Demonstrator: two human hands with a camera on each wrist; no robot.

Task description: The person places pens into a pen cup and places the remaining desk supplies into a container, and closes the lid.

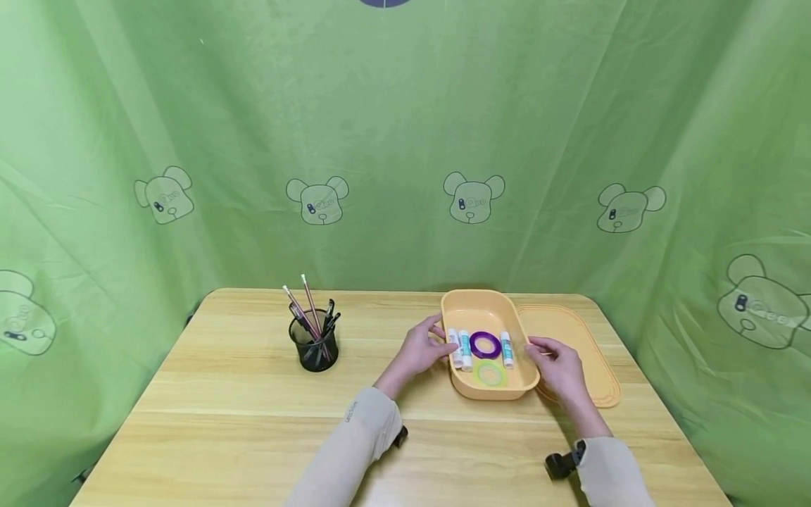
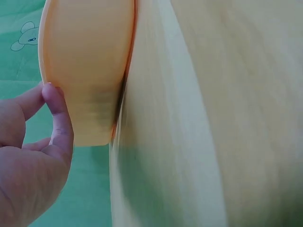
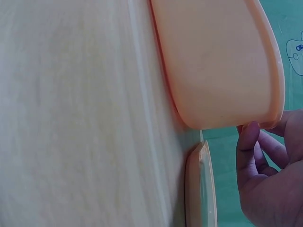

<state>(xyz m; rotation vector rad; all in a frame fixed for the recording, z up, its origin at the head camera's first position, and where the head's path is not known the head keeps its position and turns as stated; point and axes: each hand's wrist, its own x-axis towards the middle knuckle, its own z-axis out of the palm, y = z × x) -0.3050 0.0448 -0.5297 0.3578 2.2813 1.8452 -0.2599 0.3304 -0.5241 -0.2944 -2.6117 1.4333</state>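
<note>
An orange plastic box (image 1: 481, 301) stands open at the right side of the table. Inside lie three glue sticks (image 1: 466, 350), a purple tape roll (image 1: 485, 345) and a pale yellow-green tape roll (image 1: 490, 373). My left hand (image 1: 420, 350) pinches the box's left rim between thumb and fingers, as the left wrist view also shows beside the box wall (image 2: 90, 61). On the opposite side, my right hand (image 1: 560, 367) holds the right rim; its fingertips (image 3: 250, 130) meet the rim's edge in the right wrist view.
A flat orange lid (image 1: 576, 334) lies right of the box, partly under its edge in the head view. Toward the left stands a black mesh pen holder (image 1: 317, 355) with pencils and pens. Green curtains (image 1: 393, 141) hang behind the wooden table (image 1: 241, 394).
</note>
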